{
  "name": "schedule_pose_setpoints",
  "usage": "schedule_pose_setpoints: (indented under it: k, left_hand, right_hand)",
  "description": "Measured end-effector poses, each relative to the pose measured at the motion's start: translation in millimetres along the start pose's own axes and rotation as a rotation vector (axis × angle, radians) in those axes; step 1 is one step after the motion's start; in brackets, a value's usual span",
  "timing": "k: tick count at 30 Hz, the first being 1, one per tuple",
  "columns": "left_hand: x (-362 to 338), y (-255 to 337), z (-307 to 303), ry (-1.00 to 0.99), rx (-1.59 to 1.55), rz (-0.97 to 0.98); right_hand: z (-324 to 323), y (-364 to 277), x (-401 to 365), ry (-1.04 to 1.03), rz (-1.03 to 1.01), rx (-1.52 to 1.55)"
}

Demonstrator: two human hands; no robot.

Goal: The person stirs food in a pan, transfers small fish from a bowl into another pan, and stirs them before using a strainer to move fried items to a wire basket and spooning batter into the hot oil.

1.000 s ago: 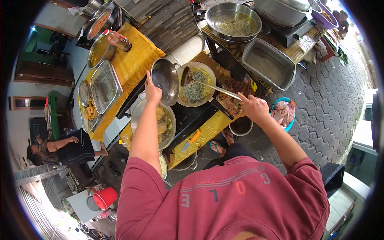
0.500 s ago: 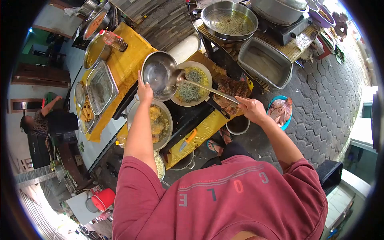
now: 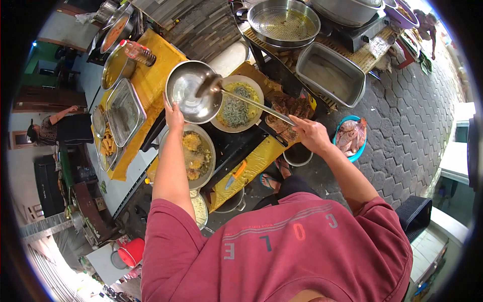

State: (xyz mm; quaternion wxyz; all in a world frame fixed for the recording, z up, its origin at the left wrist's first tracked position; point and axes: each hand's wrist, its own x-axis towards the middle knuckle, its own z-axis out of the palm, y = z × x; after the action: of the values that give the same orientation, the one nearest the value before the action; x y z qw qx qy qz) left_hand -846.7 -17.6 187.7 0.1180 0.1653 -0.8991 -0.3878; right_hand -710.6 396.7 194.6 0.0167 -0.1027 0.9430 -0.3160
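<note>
My left hand (image 3: 174, 118) grips the near rim of a shiny metal bowl (image 3: 186, 80), which is tilted toward me. In my right hand (image 3: 310, 136) is the long handle of a metal ladle (image 3: 256, 105). Its head, smeared by motion, overlaps the bowl's right side. Right of the bowl, a pan (image 3: 216, 121) holds grey-green strips in yellow liquid or oil. Below my left hand, yellow-orange fritters (image 3: 191, 141) lie in oil in a second pan (image 3: 213, 168). Dark browned food (image 3: 289, 111) sits under the ladle's handle, near my right hand.
An orange-handled knife (image 3: 236, 174) lies on the yellow table cover (image 3: 261, 161). At the right, a blue basin (image 3: 353, 157) of raw fish or meat rests on the paving. Beyond are a grey rectangular tub (image 3: 332, 75) and a perforated steamer pan (image 3: 284, 25). Another person (image 3: 70, 128) stands at far left.
The ladle's head has moved left, from between the bowl and the pan to over the bowl. My right hand has shifted slightly left. The bowl has moved a little left too.
</note>
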Motion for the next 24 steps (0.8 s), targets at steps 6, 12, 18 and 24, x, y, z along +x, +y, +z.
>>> schedule_pose_setpoints:
  k: [6,12,18,24]
  left_hand:
    - [-12,23,-2,0.006,-0.232,-0.128]
    - [-4,9,-6,0.110,0.019,0.007]
    - [-15,38,4,0.010,0.308,0.095]
    - [-25,53,9,-0.028,0.408,0.220]
  right_hand:
    - [7,-16,13,-0.016,-0.136,0.085]
    - [-16,9,0,-0.103,-0.058,-0.176]
    - [4,-4,11,-0.053,-0.063,-0.323]
    - [4,2,-6,-0.159,0.004,-0.386]
